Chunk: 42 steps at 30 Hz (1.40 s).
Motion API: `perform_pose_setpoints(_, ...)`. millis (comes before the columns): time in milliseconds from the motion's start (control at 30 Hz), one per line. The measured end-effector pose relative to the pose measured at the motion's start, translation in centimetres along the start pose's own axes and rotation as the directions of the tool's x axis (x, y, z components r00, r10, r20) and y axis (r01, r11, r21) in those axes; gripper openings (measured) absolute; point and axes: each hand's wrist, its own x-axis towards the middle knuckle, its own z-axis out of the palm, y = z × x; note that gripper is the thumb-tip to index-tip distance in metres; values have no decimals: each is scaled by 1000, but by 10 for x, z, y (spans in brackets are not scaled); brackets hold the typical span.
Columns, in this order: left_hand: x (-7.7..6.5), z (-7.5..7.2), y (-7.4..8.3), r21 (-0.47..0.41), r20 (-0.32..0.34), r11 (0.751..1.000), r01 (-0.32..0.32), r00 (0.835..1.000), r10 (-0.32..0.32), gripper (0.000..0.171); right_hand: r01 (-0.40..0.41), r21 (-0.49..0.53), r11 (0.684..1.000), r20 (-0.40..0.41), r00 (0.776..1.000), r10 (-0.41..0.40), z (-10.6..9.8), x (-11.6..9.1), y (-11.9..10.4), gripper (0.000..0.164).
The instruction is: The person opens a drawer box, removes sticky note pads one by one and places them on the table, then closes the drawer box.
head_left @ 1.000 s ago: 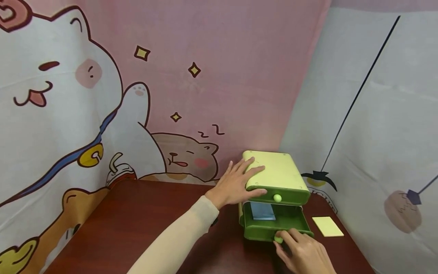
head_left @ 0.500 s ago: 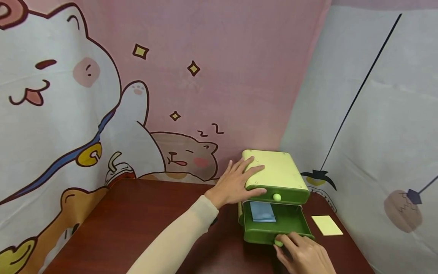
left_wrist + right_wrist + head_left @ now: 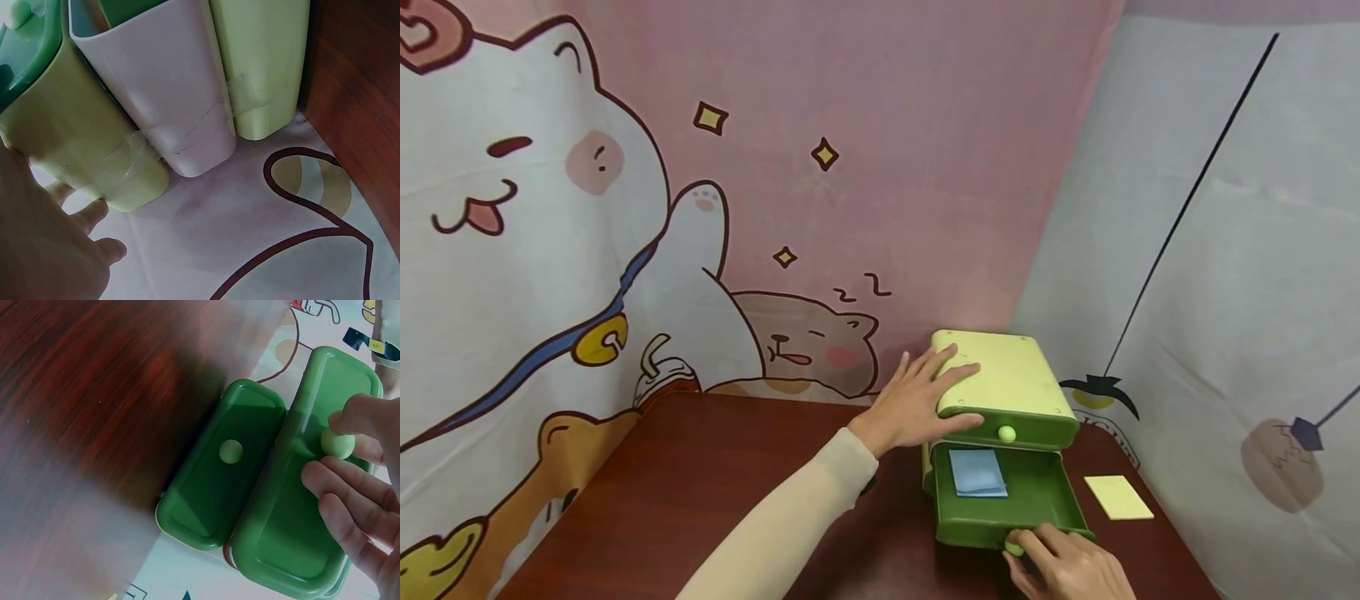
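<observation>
A small drawer cabinet (image 3: 1011,375) with a pale yellow-green top stands at the table's right side. My left hand (image 3: 913,404) rests with spread fingers on the left edge of its top. In the head view, a green drawer (image 3: 1037,492) below the top one is pulled out. Inside it, towards the left, lie blue sticky notes (image 3: 977,473). My right hand (image 3: 1067,567) pinches this drawer's round light-green knob (image 3: 337,444) between thumb and fingers. The top drawer (image 3: 1045,432) is closed. The left wrist view shows the cabinet's pink middle tier (image 3: 162,94) between two yellow-green tiers.
A yellow sticky note pad (image 3: 1118,497) lies on the dark red-brown table (image 3: 737,500), right of the cabinet. The right wrist view shows a lower closed drawer (image 3: 212,494). A cartoon-printed cloth (image 3: 910,167) hangs close behind and beside the table.
The right hand has drawn the drawer further out towards the person, and more of the blue sticky notes shows. The left hand has stayed on the cabinet.
</observation>
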Motion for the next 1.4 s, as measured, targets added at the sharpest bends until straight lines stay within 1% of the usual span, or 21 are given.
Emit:
perform_pose_setpoints(233, -3, 0, -1, -10, 3, 1000, 1, 1000, -1, 86, -15, 26, 1000, 16, 1000, 14, -2, -1, -4, 67)
perform_pose_setpoints(500, -2, -4, -1, 4, -2, 1000, 4, 1000, -4, 86, 13, 47, 999, -17, 1000, -13, -1, 1, -6, 64)
perform_pose_setpoints(867, -1, -3, 1, -4, 3, 1000, 8, 1000, -8, 85, -15, 39, 999, 13, 1000, 14, -6, -6, -12, 65)
perform_pose_setpoints(1400, 0, -2, 1, 3, 9, 1000, 0, 1000, 0, 86, 6, 28, 1000, 12, 1000, -6, -8, -11, -14, 63)
